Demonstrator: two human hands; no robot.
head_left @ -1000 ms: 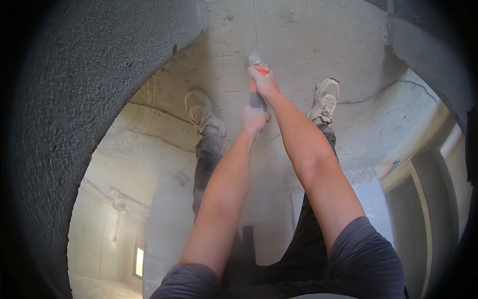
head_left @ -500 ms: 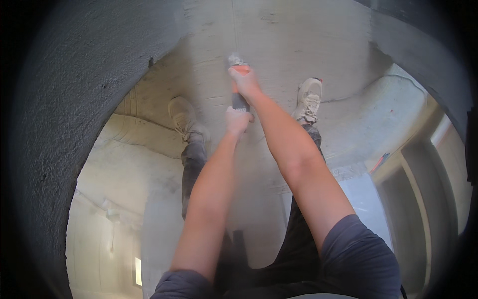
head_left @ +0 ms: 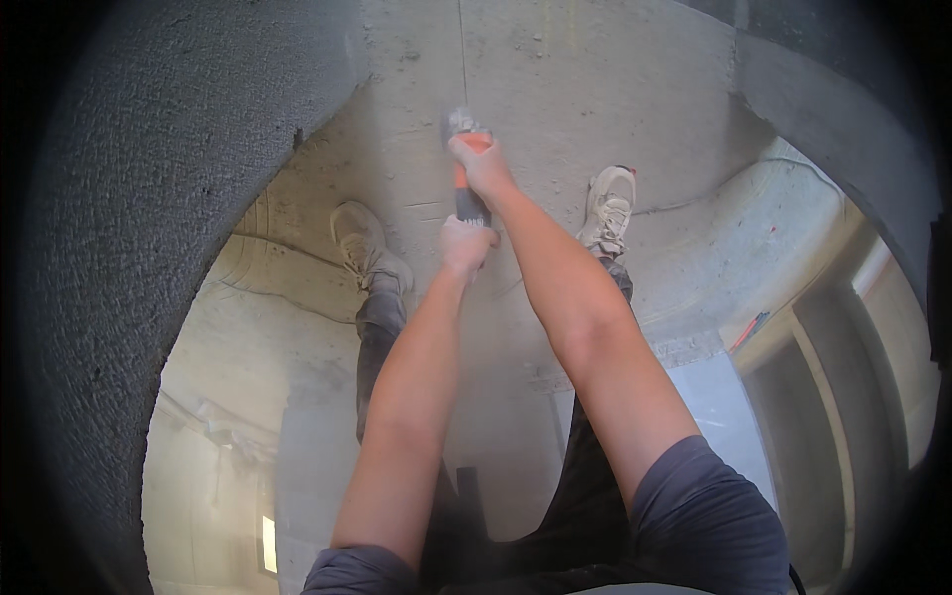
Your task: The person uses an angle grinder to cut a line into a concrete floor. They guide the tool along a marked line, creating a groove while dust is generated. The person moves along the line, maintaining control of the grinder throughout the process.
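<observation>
An orange and black angle grinder (head_left: 472,206) points away from me, low over the dusty concrete floor (head_left: 555,94). Its head is pale with dust, and I cannot make out the disc clearly. My right hand (head_left: 484,171) is wrapped round the orange front part, near the head. Farther back, my left hand (head_left: 464,245) grips the dark rear end of the body. A thin straight line (head_left: 461,55) in the floor runs away from the grinder's head. Whether the disc touches the floor is hidden.
My two shoes stand on either side of the grinder, the left shoe (head_left: 359,238) and the right shoe (head_left: 608,203). A rough grey wall (head_left: 198,129) rises at the left. Cable-like dark lines cross the floor on both sides. Dust hangs in the air.
The grinder and both hands have shifted slightly left in the picture. The floor and its line look sharper now. Both hands keep their hold.
</observation>
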